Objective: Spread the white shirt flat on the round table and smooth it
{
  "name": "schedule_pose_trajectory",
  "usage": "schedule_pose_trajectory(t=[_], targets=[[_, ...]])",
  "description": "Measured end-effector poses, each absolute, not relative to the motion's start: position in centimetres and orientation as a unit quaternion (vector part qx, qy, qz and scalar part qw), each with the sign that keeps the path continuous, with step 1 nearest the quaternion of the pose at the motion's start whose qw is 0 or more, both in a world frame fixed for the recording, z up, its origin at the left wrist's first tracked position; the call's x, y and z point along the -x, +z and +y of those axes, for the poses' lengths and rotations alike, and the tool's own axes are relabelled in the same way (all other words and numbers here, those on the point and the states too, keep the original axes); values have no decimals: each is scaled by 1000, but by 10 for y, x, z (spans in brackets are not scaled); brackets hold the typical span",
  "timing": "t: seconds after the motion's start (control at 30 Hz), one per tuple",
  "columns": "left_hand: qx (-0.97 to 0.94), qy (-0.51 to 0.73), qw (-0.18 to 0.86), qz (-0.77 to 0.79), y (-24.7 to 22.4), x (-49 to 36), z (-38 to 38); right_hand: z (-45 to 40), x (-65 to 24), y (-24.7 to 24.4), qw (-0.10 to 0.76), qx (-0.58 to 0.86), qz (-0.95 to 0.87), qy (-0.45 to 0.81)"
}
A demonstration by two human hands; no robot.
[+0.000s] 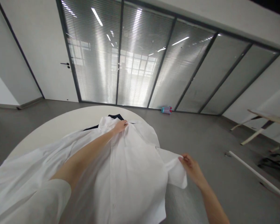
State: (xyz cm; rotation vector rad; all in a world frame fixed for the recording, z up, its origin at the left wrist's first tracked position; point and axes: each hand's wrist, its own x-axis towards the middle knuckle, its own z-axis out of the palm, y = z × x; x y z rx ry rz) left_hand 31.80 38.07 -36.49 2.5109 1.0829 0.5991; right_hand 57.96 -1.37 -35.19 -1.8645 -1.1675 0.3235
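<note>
A white button-front shirt (pixel 137 168) lies spread over a round white table (pixel 60 123), its lower part hanging toward me. My left hand (pixel 120 127) is closed on the shirt near its collar, at the far side. Out to the right, my right hand (pixel 189 163) pinches the edge of a short sleeve (pixel 175 166) and holds it out past the table's rim. More white cloth (pixel 32 168) stretches across the left of the table. Something dark navy (pixel 116 117) shows from under the collar area; its kind is hidden.
Behind the table runs a glass partition (pixel 137 71) with blinds, beside a white door (pixel 44 53). A small blue and pink basket-like thing (pixel 166 109) is on the floor by the glass. At right are a wooden-legged table (pixel 268 118), a white pole (pixel 256 174) and a dark chair base (pixel 275 161).
</note>
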Motion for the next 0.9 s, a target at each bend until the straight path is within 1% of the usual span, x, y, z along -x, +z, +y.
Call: schedule_pose_trajectory(t=[0.1, 0.23, 0.3, 0.37, 0.47, 0.53, 0.6, 0.7, 0.8, 0.9], targets=[[-859, 259, 176, 404, -362, -315, 384, -4, -607, -319, 435, 767, -466, 70], [-836, 304, 182, 419, -360, -315, 382, 24, -664, -274, 422, 791, -429, -116], [-833, 311, 193, 415, -362, -317, 377, 44, -693, -259, 393, 817, -387, -171], [-837, 306, 213, 401, -364, -318, 370, 68, -713, -255, 347, 855, -349, -164], [-853, 284, 248, 360, -363, -310, 357, 106, -719, -277, 260, 911, -298, -116], [-869, 269, 263, 320, -356, -293, 348, 133, -702, -302, 235, 931, -260, -102], [-885, 256, 268, 282, -347, -265, 341, 160, -669, -328, 258, 929, -253, -77], [-901, 232, 255, 264, -333, -203, 336, 191, -598, -354, 270, 860, -430, -47], [-904, 181, 185, 340, -326, -129, 340, 198, -519, -365, 280, 750, -599, -18], [-891, 112, 120, 424, -323, -66, 352, 186, -452, -371, 233, 666, -708, 27]])
